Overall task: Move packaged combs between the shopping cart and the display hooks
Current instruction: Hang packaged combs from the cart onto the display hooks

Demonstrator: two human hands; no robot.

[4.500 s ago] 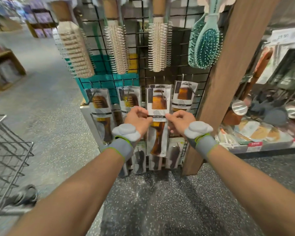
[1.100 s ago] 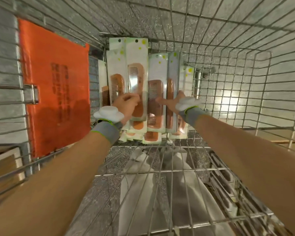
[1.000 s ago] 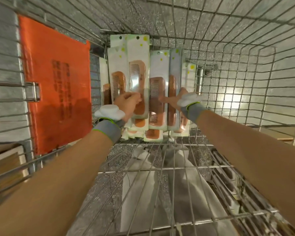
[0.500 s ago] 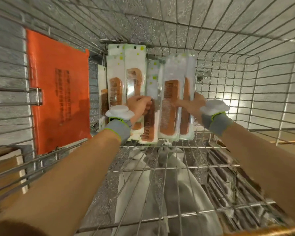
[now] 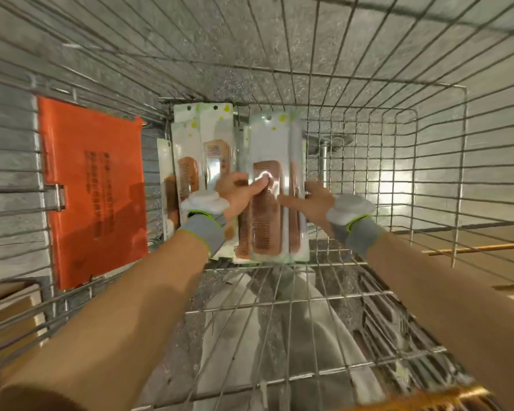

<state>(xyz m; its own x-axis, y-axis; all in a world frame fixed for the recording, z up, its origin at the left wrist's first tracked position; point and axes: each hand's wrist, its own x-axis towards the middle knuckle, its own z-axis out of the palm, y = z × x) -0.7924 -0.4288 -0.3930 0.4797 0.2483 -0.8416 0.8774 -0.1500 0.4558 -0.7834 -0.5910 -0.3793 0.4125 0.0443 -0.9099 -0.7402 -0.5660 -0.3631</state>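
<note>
As gripped: comb pack (image 5: 272, 185) between hands.

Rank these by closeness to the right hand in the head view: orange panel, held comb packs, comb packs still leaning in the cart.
1. Held comb packs, touching the right hand.
2. Leaning comb packs, further left.
3. Orange panel, far left cart wall.

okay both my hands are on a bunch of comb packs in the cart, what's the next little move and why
Probably lift the held packs straight up out of the cart. Your left hand and right hand already pinch that bunch from both sides, and it looks pulled apart from the remaining packs leaning at the back, so nothing seems to block a lift.
</note>
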